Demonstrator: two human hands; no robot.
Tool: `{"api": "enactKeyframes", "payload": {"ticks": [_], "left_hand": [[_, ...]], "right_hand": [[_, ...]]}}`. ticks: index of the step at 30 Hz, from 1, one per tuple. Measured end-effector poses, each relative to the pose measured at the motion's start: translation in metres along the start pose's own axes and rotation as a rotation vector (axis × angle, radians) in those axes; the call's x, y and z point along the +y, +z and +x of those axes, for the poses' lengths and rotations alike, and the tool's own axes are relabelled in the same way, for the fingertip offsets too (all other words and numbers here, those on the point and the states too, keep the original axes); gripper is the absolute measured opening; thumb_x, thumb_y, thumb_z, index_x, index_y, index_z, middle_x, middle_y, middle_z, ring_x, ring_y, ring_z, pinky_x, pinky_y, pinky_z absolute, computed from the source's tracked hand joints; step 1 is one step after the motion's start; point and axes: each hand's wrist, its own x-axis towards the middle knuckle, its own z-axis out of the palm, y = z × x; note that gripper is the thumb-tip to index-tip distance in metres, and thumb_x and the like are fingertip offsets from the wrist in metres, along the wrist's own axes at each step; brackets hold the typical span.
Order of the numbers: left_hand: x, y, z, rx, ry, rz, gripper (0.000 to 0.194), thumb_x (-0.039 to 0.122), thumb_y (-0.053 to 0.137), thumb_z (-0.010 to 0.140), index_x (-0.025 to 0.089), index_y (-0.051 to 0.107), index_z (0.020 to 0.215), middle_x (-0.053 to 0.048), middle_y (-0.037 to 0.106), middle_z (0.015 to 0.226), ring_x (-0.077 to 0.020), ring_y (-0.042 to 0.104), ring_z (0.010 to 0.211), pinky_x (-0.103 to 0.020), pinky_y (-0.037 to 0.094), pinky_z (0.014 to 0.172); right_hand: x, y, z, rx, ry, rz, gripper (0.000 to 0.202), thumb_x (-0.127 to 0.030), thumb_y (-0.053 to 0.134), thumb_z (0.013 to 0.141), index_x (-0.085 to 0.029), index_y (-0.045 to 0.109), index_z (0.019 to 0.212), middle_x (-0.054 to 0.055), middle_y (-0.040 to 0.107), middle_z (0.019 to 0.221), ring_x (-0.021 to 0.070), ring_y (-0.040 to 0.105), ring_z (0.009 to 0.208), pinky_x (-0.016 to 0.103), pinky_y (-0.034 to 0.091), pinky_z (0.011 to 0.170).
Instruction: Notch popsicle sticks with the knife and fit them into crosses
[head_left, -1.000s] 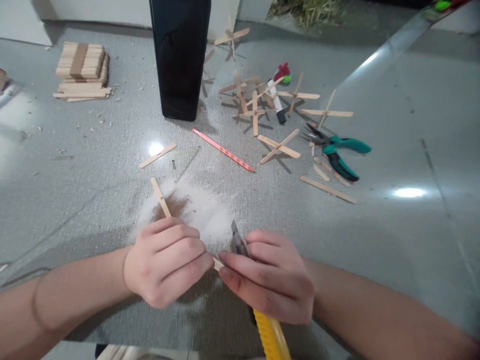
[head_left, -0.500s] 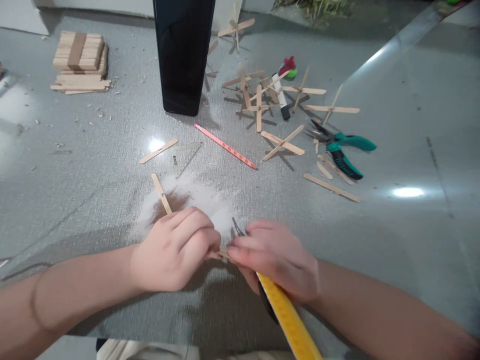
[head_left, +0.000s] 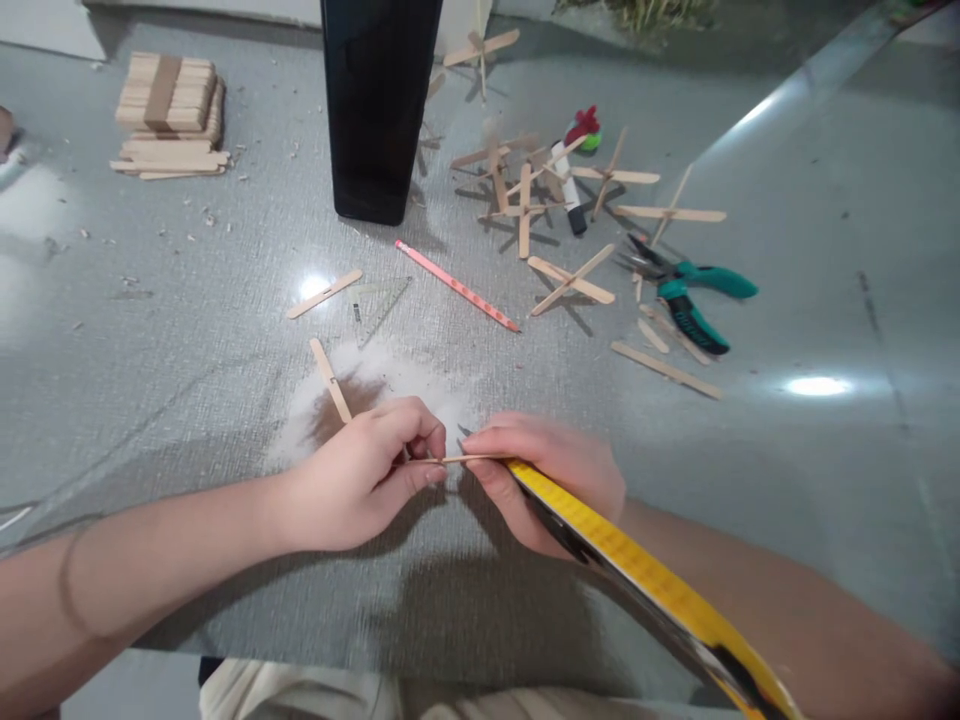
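Note:
My left hand (head_left: 375, 470) pinches one end of a craft stick (head_left: 474, 458), seen edge-on. My right hand (head_left: 551, 470), slightly blurred, closes around the stick's other end and a long yellow-and-black tool (head_left: 637, 562) that slants down to the lower right; its exact kind I cannot make out. A thin dark metal tip (head_left: 463, 434) pokes out past the right fingers. Beyond my left hand lies a notched craft stick (head_left: 330, 378) at the edge of a patch of white dust (head_left: 409, 375). A second slotted stick (head_left: 325, 294) lies farther back, touching a clear set square (head_left: 382, 305).
A pink pencil (head_left: 457, 287) lies ahead, before an upright black phone (head_left: 379, 110). Crossed craft sticks (head_left: 572, 281), a white marker (head_left: 568, 190) and green-handled pliers (head_left: 694, 290) spread to the right. Bundled sticks (head_left: 169, 95) stack at back left.
The held stick has turned edge-on and risen slightly with both hands. The yellow tool has swung, so more of its length shows toward the lower right. The view has shifted a little.

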Motion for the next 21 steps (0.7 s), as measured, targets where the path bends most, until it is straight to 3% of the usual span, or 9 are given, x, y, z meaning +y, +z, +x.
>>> {"api": "enactKeyframes", "payload": {"ticks": [14, 17, 21], "left_hand": [[-0.009, 0.009, -0.006, 0.113, 0.193, 0.282, 0.010, 0.013, 0.044, 0.093, 0.020, 0.042, 0.086, -0.001, 0.051, 0.085, -0.0135, 0.050, 0.073, -0.026, 0.042, 0.065], [-0.012, 0.011, -0.006, 0.123, 0.199, 0.307, 0.010, 0.016, 0.042, 0.094, 0.020, 0.042, 0.086, -0.003, 0.052, 0.088, -0.0153, 0.051, 0.075, -0.029, 0.043, 0.067], [-0.012, 0.004, -0.004, 0.052, 0.216, 0.299, 0.004, 0.022, 0.047, 0.094, 0.019, 0.047, 0.092, -0.007, 0.058, 0.097, -0.0173, 0.057, 0.083, -0.031, 0.047, 0.071]], "right_hand": [[-0.009, 0.009, -0.005, 0.061, 0.014, -0.021, 0.012, -0.012, 0.058, 0.092, -0.022, 0.062, 0.097, -0.001, 0.071, 0.074, 0.0114, 0.064, 0.062, 0.024, 0.052, 0.060], [-0.003, 0.011, -0.006, 0.063, -0.110, -0.031, 0.014, -0.011, 0.058, 0.092, -0.020, 0.062, 0.102, -0.001, 0.069, 0.072, 0.0118, 0.061, 0.060, 0.025, 0.048, 0.058], [0.009, 0.008, 0.000, -0.060, -0.370, -0.083, 0.017, -0.016, 0.050, 0.099, -0.018, 0.064, 0.109, 0.002, 0.073, 0.078, 0.0127, 0.059, 0.061, 0.029, 0.041, 0.057]]}}
